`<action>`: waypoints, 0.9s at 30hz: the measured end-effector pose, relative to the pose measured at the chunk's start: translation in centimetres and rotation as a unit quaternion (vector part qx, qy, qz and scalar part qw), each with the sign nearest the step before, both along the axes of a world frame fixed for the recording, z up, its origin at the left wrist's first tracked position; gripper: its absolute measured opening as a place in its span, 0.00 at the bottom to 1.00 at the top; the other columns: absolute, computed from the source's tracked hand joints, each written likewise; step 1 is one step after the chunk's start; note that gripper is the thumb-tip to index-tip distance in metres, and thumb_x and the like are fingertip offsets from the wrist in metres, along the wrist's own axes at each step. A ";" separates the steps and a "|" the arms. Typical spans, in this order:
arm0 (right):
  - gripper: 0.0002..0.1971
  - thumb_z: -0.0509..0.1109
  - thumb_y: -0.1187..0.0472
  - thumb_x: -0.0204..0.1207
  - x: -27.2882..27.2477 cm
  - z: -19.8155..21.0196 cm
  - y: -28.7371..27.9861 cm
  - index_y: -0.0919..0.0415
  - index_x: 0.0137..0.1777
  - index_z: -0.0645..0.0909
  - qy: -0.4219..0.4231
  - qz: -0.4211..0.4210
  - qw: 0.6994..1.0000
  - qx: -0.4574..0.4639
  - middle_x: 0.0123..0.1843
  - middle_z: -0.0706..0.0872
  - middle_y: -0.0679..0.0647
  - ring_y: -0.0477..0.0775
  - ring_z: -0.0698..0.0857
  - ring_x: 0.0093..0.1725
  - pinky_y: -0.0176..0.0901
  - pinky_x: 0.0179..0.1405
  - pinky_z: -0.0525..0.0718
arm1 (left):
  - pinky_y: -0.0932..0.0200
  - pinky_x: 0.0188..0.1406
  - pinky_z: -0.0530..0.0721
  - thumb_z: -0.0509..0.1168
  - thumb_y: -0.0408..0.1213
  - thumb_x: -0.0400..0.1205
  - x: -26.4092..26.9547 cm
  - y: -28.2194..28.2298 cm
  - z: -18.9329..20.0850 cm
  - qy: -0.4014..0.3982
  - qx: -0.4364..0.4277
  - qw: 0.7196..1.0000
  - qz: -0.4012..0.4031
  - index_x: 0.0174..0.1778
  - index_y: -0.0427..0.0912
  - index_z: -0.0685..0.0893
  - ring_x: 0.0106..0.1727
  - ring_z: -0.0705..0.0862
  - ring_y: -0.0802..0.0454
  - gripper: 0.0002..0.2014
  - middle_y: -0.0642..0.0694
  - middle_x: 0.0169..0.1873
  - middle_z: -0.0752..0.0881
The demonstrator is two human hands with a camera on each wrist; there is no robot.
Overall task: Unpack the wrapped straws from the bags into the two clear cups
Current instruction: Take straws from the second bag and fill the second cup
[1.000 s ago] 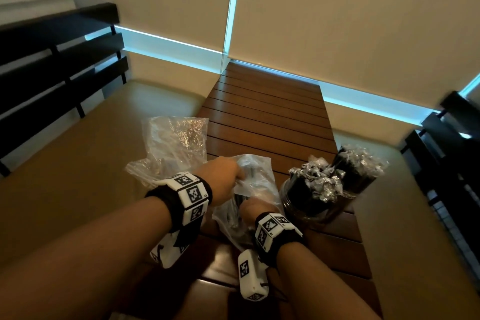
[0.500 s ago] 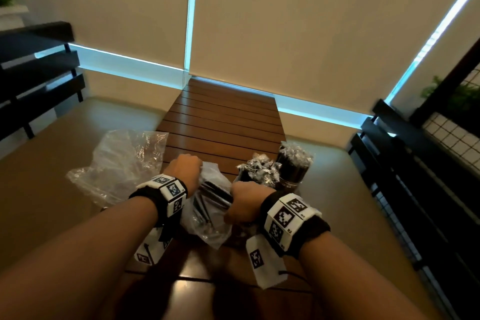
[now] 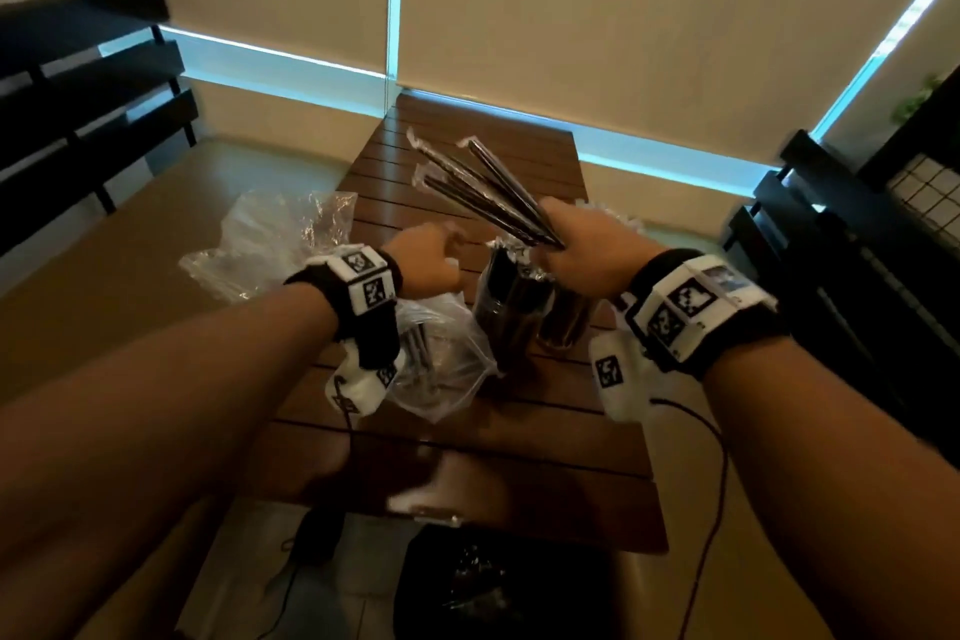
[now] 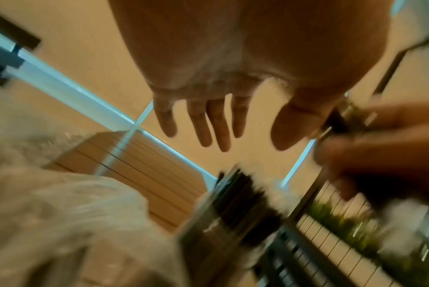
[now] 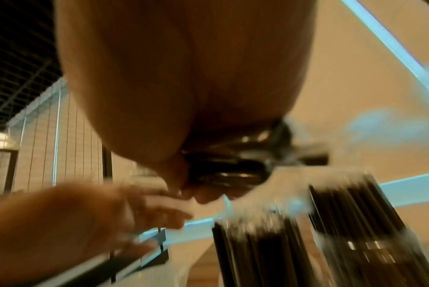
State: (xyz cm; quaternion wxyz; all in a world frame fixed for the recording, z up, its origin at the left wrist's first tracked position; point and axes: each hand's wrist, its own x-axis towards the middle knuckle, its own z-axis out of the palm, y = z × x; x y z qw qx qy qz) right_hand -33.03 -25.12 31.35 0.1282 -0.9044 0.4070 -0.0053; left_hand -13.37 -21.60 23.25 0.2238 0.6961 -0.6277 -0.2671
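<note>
right hand (image 3: 587, 257) fists the fanned wrapped straws (image 3: 483, 187) low, left hand (image 4: 208, 116) spread empty; light, slick, so grip mid-bundle.

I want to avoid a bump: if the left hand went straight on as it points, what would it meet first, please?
Probably the wrapped straws fanned from the right hand; the left hand is open and points toward them, though depth is unclear.
</note>
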 end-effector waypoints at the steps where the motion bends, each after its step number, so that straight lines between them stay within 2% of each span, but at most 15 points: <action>1: 0.11 0.65 0.58 0.82 0.5 -1.7 -0.2 0.57 0.62 0.72 -0.052 0.005 0.999 0.013 0.53 0.83 0.56 0.59 0.83 0.52 0.50 0.49 0.80 | 0.49 0.57 0.83 0.70 0.37 0.71 -0.4 0.3 1.0 0.112 -0.028 0.993 -0.009 0.64 0.39 0.81 0.56 0.85 0.48 0.24 0.43 0.58 0.87; 2: 0.13 0.65 0.59 0.83 1.1 -3.2 -0.1 0.59 0.64 0.70 -0.100 0.006 0.995 0.018 0.52 0.83 0.57 0.60 0.84 0.51 0.51 0.49 0.81 | 0.49 0.56 0.84 0.69 0.34 0.70 -0.7 0.6 1.9 0.224 -0.048 0.973 -0.020 0.60 0.36 0.83 0.53 0.86 0.48 0.21 0.40 0.55 0.87; 4: 0.17 0.65 0.61 0.82 2.5 -5.5 0.6 0.59 0.69 0.69 -0.190 0.004 0.982 0.011 0.49 0.83 0.54 0.56 0.84 0.46 0.48 0.44 0.81 | 0.48 0.59 0.85 0.69 0.34 0.72 -0.7 1.2 3.4 0.400 -0.042 0.914 -0.044 0.57 0.35 0.83 0.57 0.86 0.45 0.17 0.38 0.54 0.87; 5: 0.19 0.66 0.61 0.82 3.3 -6.4 0.9 0.58 0.71 0.68 -0.232 0.001 0.973 0.011 0.47 0.83 0.52 0.53 0.83 0.43 0.47 0.43 0.82 | 0.46 0.62 0.84 0.69 0.37 0.75 -0.5 1.3 3.9 0.462 -0.037 0.885 -0.047 0.56 0.37 0.83 0.60 0.85 0.43 0.15 0.40 0.55 0.87; 6: 0.19 0.67 0.61 0.81 4.2 -7.0 1.3 0.58 0.70 0.68 -0.261 -0.001 0.965 0.011 0.46 0.84 0.52 0.53 0.84 0.42 0.50 0.44 0.84 | 0.44 0.64 0.82 0.69 0.41 0.77 -0.4 1.3 4.2 0.505 -0.039 0.862 -0.037 0.53 0.39 0.84 0.63 0.85 0.43 0.13 0.41 0.56 0.87; 8: 0.22 0.68 0.58 0.81 5.8 -7.8 1.7 0.61 0.71 0.68 -0.276 0.000 0.961 0.008 0.48 0.87 0.57 0.58 0.86 0.45 0.54 0.47 0.85 | 0.43 0.63 0.82 0.70 0.45 0.78 -0.5 1.0 4.6 0.548 -0.065 0.834 0.004 0.45 0.42 0.84 0.61 0.86 0.44 0.10 0.43 0.47 0.89; 10: 0.27 0.69 0.53 0.81 7.0 -8.4 1.5 0.60 0.75 0.65 -0.258 -0.004 0.966 -0.009 0.49 0.88 0.57 0.59 0.87 0.46 0.50 0.45 0.84 | 0.47 0.56 0.84 0.71 0.44 0.79 -1.0 0.5 5.0 0.556 -0.099 0.823 0.057 0.39 0.44 0.80 0.50 0.88 0.49 0.10 0.48 0.31 0.85; 11: 0.27 0.70 0.48 0.80 7.1 -8.3 1.3 0.59 0.73 0.67 -0.244 -0.004 0.969 -0.045 0.49 0.87 0.55 0.57 0.87 0.46 0.50 0.45 0.84 | 0.49 0.52 0.85 0.71 0.44 0.79 -1.1 0.3 5.1 0.554 -0.117 0.820 0.080 0.38 0.45 0.78 0.44 0.87 0.51 0.11 0.50 0.26 0.81; 14: 0.31 0.65 0.28 0.71 6.0 -8.4 -0.4 0.51 0.64 0.74 -0.199 -0.027 0.955 -0.217 0.56 0.82 0.48 0.51 0.80 0.53 0.49 0.53 0.79 | 0.52 0.51 0.84 0.72 0.49 0.78 -0.6 -0.3 5.5 0.533 -0.185 0.815 0.132 0.41 0.46 0.78 0.40 0.85 0.54 0.12 0.52 0.25 0.79; 15: 0.35 0.63 0.24 0.67 5.3 -8.4 -1.1 0.50 0.64 0.74 -0.197 -0.055 0.950 -0.237 0.60 0.80 0.48 0.51 0.78 0.57 0.49 0.56 0.76 | 0.51 0.53 0.84 0.71 0.50 0.78 -0.2 -0.6 5.7 0.528 -0.207 0.810 0.151 0.43 0.45 0.79 0.41 0.84 0.54 0.12 0.53 0.25 0.79; 17: 0.43 0.64 0.21 0.62 3.6 -8.8 -2.5 0.49 0.70 0.71 -0.207 -0.107 0.948 -0.219 0.68 0.75 0.50 0.52 0.74 0.66 0.52 0.63 0.73 | 0.49 0.59 0.83 0.70 0.51 0.79 0.3 -1.1 5.9 0.535 -0.226 0.794 0.181 0.45 0.46 0.80 0.44 0.83 0.53 0.12 0.55 0.26 0.81; 19: 0.52 0.71 0.22 0.58 2.4 -9.7 -3.6 0.50 0.78 0.64 -0.202 -0.133 0.958 -0.154 0.75 0.69 0.53 0.56 0.69 0.73 0.55 0.70 0.71 | 0.47 0.62 0.82 0.69 0.50 0.80 0.3 -1.7 5.8 0.546 -0.233 0.783 0.185 0.44 0.45 0.80 0.46 0.84 0.51 0.12 0.56 0.24 0.83; 23: 0.62 0.82 0.33 0.56 2.0 -12.0 -4.4 0.51 0.85 0.51 -0.204 -0.147 0.968 -0.016 0.84 0.55 0.56 0.61 0.57 0.83 0.58 0.80 0.63 | 0.48 0.62 0.84 0.68 0.48 0.81 -1.1 -2.7 5.1 0.530 -0.236 0.798 0.159 0.42 0.46 0.80 0.49 0.86 0.51 0.10 0.56 0.26 0.85; 25: 0.62 0.84 0.37 0.58 2.1 -12.7 -4.5 0.53 0.85 0.50 -0.226 -0.142 0.964 0.003 0.85 0.54 0.55 0.59 0.56 0.84 0.53 0.81 0.62 | 0.51 0.60 0.84 0.67 0.47 0.82 -1.8 -3.2 4.7 0.517 -0.241 0.808 0.146 0.40 0.46 0.80 0.48 0.87 0.52 0.10 0.55 0.27 0.84; 27: 0.60 0.84 0.41 0.59 2.3 -13.2 -4.7 0.54 0.85 0.52 -0.250 -0.142 0.958 0.004 0.83 0.57 0.54 0.56 0.60 0.82 0.43 0.77 0.62 | 0.52 0.57 0.84 0.67 0.47 0.82 -2.2 -3.8 4.0 0.501 -0.249 0.818 0.138 0.39 0.46 0.80 0.45 0.88 0.53 0.10 0.54 0.27 0.84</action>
